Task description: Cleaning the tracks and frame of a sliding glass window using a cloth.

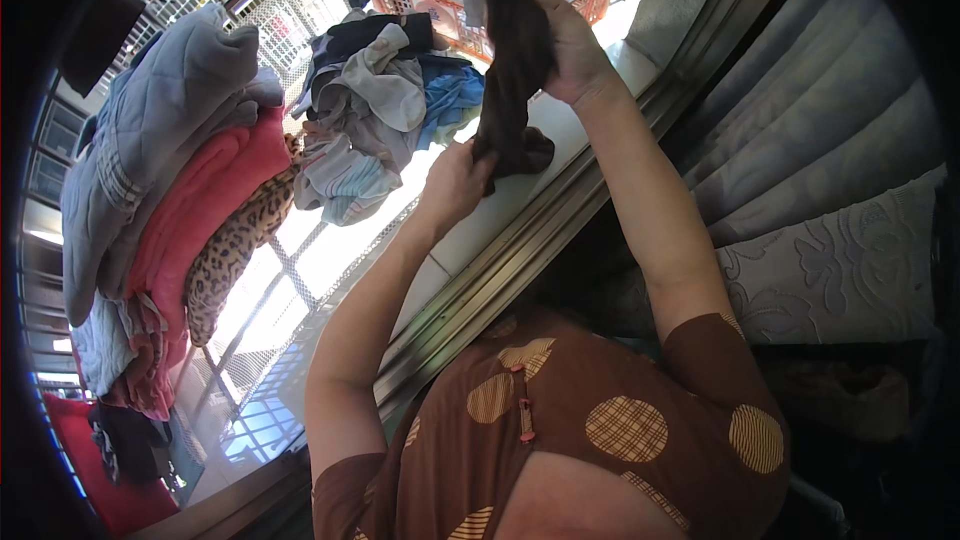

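Observation:
A dark brown sock-like garment (516, 67) is stretched between both hands above the white tiled sill (480, 221). My left hand (459, 184) pinches its lower part. Higher up, my right hand (574, 52) grips it from the right side; the fingertips are hidden behind the cloth. A lower end of the dark cloth hangs loose beside the left hand, close to the sill. Just left of the hands lies a heap of mixed clothes (375, 90), with grey, white, blue and black pieces.
An orange plastic basket (427, 4) holding clothes stands beyond the heap. Thick grey (165, 82), pink (210, 180) and leopard-print (244, 255) textiles hang at left. Metal window tracks (510, 262) run diagonally before me. A grey curtain (810, 90) hangs at right.

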{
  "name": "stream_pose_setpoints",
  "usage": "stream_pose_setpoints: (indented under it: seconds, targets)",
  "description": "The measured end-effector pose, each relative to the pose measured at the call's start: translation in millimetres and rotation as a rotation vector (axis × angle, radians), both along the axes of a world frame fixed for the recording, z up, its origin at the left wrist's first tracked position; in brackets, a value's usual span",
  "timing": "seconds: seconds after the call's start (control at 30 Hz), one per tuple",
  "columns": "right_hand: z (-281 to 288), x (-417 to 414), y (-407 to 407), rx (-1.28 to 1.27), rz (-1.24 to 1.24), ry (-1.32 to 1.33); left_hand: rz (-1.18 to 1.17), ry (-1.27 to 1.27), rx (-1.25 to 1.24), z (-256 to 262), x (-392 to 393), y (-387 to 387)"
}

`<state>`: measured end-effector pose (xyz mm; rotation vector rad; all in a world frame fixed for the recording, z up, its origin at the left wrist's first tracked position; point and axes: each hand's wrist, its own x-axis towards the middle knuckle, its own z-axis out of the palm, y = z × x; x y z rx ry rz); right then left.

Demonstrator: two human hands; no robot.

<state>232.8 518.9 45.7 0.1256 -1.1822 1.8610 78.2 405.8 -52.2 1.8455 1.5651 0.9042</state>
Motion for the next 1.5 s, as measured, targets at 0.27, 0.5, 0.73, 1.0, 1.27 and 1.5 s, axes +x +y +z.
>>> stream_pose_setpoints:
  seconds: [0.27, 0.5, 0.73, 1.0, 1.27, 1.5]
  targets:
    - [-6.6, 5.8, 33.5, -0.059, -0.169, 0.251, 0.014, -0.32, 0.006, 92.7, -51.4, -17.8]
    - [-30.3, -20.9, -20.6, 0.057, -0.051, -0.278, 0.187, -0.763, 0.28, 133.0, -100.7, -76.4]
    - [-66.0, 27.1, -41.4, 0.036, -0.154, -0.572, 0.773, -0.652, 0.48, 158.1, -145.3, -193.8]
    - [-127.5, 129.7, -15.4, 0.177, -0.758, -0.928, 0.942, -0.486, -0.074, 112.7, -173.8, -272.5]
    - [-146.0, 144.7, -7.0, 0.291, -0.984, -1.026, 0.148, -0.136, -0.72, 47.9, -111.9, -240.5]
    - [-140.1, 132.9, -14.1, 0.343, -1.067, -1.227, -0.062, 0.489, -0.428, 30.8, -98.1, -236.4]
